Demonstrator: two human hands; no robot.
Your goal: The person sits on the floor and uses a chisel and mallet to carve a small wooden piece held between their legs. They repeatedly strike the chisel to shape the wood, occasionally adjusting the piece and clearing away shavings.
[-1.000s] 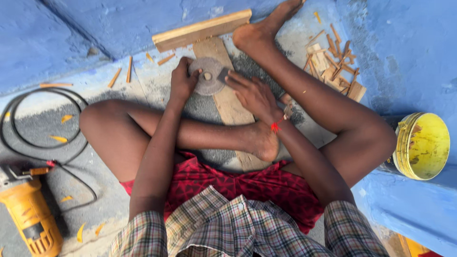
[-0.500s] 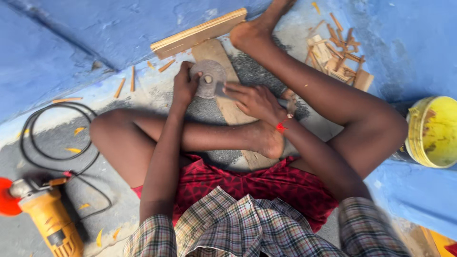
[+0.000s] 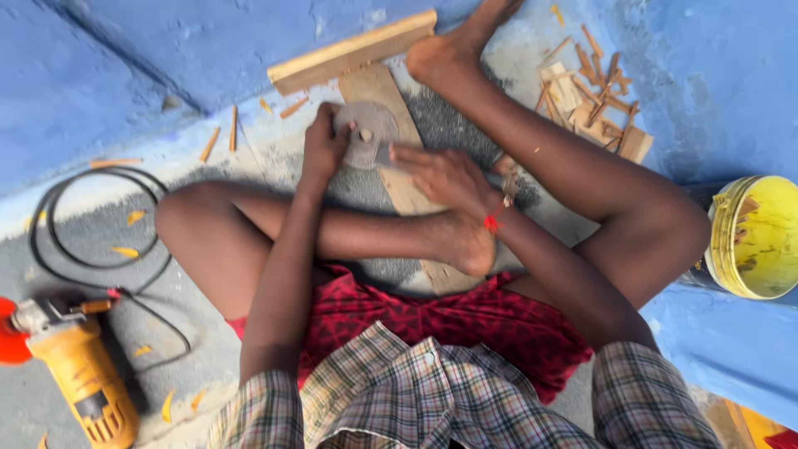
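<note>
— What's over at nine o'clock, on the floor?

— A yellow grinder (image 3: 79,374) lying on its side, with its black cord (image 3: 91,224) looped above it. Nobody's touching it. Little wood chips (image 3: 129,251) are scattered round it.

— And the person?

— Sitting on the floor, one leg folded, the other stretched toward twelve o'clock. The left hand (image 3: 322,145) is curled shut round the left edge of a grey disc (image 3: 367,135), fingers wrapped over the rim. The disc sits just above the middle, at about twelve o'clock from the knees, resting on a flat wooden board (image 3: 399,179) that runs under the legs.

— The other hand?

— The right hand (image 3: 445,176) is just right of the disc, at its four o'clock side. The fingers are half bent and reach to the disc's edge; they seem to pinch something small there, but I cannot tell what, nor whether they truly grip it. There's a red thread (image 3: 490,223) on that wrist.

— Anything behind the disc?

— A longer wooden plank (image 3: 353,51) lies slantwise against the blue wall (image 3: 166,41), at twelve o'clock.

— Further right?

— A heap of small wood offcuts (image 3: 594,96) at two o'clock, and a yellow bucket (image 3: 761,237) at three o'clock, well apart from both hands.
</note>
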